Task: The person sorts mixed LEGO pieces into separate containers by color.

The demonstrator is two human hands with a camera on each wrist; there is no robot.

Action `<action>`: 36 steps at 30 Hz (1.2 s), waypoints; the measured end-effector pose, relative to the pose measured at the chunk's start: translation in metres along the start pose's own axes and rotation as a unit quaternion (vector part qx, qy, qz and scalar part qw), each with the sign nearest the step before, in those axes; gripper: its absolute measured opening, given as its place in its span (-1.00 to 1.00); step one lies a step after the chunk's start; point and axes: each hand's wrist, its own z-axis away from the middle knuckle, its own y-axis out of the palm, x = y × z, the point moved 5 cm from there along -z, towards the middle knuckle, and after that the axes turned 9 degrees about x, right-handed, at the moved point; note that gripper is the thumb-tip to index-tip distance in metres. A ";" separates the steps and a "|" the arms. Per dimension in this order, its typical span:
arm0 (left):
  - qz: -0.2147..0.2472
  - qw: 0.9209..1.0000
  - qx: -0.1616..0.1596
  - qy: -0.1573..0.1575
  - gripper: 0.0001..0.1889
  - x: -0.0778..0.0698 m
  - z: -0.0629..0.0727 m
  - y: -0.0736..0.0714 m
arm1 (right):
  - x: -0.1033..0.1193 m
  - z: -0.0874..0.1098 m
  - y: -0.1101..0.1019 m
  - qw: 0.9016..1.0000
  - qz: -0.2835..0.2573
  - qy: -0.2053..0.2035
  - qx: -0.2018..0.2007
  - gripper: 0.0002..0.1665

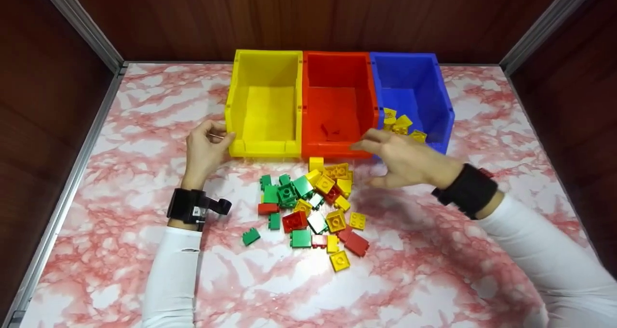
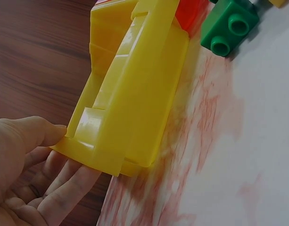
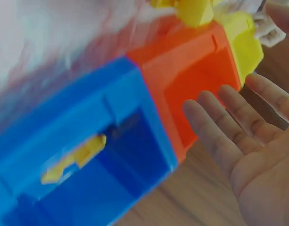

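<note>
My left hand (image 1: 206, 145) pinches the front left edge of the yellow bin (image 2: 139, 94), thumb on one side and fingertips on the other. Over the front of the red bin (image 1: 340, 150) and blue bin (image 1: 446, 125), my right hand (image 1: 402, 157) hovers with its fingers spread and nothing in them. In the right wrist view its palm (image 3: 271, 174) shows bare. A red brick (image 1: 331, 129) lies inside the red bin. Several yellow bricks (image 1: 401, 123) are in the blue bin, partly covered by the right hand in the head view.
Just in front of the bins lies a loose pile of green bricks (image 1: 301, 239), red bricks (image 1: 356, 243) and yellow bricks (image 1: 340, 260). The three bins stand side by side near the wooden back wall (image 1: 337, 15) on a marbled table (image 1: 409, 280).
</note>
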 end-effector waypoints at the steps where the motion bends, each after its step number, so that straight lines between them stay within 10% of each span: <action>1: 0.000 1.000 0.000 0.000 -0.80 0.000 0.000 0.000 | 0.003 -0.003 0.004 1.000 -0.004 -0.006 0.000 -0.19; 12: -0.002 1.000 -0.002 -0.006 -0.80 0.001 -0.001 0.000 | 0.036 -0.040 0.037 0.998 0.017 -0.051 0.040 -0.24; 24: -0.004 1.000 -0.001 -0.002 -0.81 0.000 0.000 0.001 | 0.050 -0.069 0.062 0.991 0.052 -0.097 0.073 -0.75; 36: -0.004 1.000 0.002 -0.004 -0.80 0.000 0.000 0.000 | 0.053 -0.050 0.031 0.994 -0.011 -0.082 0.072 -0.63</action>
